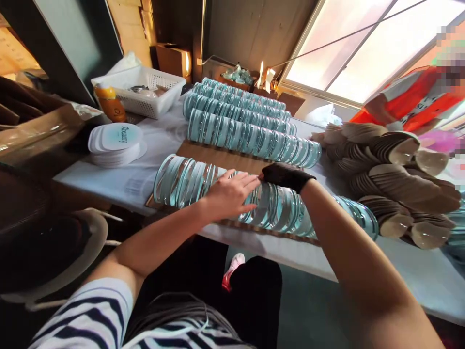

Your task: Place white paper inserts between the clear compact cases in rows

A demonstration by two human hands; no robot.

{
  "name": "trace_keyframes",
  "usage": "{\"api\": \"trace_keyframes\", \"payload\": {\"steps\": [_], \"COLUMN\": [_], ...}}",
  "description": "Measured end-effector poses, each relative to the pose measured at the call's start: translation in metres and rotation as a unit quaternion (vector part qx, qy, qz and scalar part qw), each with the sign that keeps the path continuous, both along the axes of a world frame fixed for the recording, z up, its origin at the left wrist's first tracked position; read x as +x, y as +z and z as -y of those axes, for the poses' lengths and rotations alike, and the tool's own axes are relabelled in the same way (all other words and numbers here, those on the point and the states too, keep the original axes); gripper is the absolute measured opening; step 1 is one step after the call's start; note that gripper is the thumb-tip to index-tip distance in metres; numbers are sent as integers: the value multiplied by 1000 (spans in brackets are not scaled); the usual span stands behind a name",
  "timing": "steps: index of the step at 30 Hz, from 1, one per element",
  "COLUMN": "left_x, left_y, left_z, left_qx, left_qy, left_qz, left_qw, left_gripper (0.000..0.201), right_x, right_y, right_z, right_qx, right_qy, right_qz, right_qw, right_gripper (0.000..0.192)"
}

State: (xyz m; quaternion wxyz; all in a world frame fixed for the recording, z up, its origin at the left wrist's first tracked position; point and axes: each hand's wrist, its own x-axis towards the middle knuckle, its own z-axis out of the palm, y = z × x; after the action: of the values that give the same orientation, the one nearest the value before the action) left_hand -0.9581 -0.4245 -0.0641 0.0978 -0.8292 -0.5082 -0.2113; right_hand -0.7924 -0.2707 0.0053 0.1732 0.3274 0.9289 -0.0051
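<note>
A long row of round, clear bluish glass pieces [181, 182], set on edge with pale bands between them, lies on brown cardboard in front of me. My left hand [232, 194], bare, rests palm down on top of this row with its fingers spread. Just right of it, my right hand [285, 177] wears a dark fingerless glove and lies over the row's far upper side. Its fingers look bent and pressed together against the glass; what they hold, if anything, is hidden. My right forearm covers part of the row's right end.
Several similar glass rows [250, 138] stand behind. To the left are a stack of printed white rounded cards [116, 138], an orange bottle [111, 104] and a white basket [156, 92]. Stacked beige bowl-like pieces [388, 184] fill the right, near a person in an orange vest [417, 99].
</note>
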Motion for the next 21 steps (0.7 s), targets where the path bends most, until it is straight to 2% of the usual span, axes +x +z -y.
{"api": "trace_keyframes", "payload": {"steps": [2,3,7,10,13,14,16,19,21], "left_x": [0,-1,-4,-3,-3,-3,-3,-5,-6], "left_y": [-4,-5,-3,-3,-3,-3,-3,-3,-1], "left_z": [-1,-1,0,1,1,1,1,0,0], "left_qx": [15,19,12,-2,-13,-15,-21,-33,-40], "left_qy": [-1,-2,-6,-1,7,6,1,1,6], "left_qz": [-4,-4,-7,-9,-2,-1,2,14,24], "left_qw": [1000,1000,1000,1000,1000,1000,1000,999,999], "left_gripper": [58,58,60,60,60,60,60,60,58], "right_x": [-20,-29,-54,-42,-4,10,32,47,49], "right_y": [-3,-4,5,17,14,7,-21,-82,-118], "right_z": [-18,-22,-15,4,44,62,103,158,181], "right_qx": [-70,-82,-7,53,120,146,170,129,123], "right_qy": [35,41,64,71,28,8,-21,-28,-50], "right_qz": [33,50,164,161,68,30,-27,-48,-62], "right_qw": [996,995,984,983,990,989,985,990,989], "right_gripper": [27,30,30,30,33,35,39,38,39]}}
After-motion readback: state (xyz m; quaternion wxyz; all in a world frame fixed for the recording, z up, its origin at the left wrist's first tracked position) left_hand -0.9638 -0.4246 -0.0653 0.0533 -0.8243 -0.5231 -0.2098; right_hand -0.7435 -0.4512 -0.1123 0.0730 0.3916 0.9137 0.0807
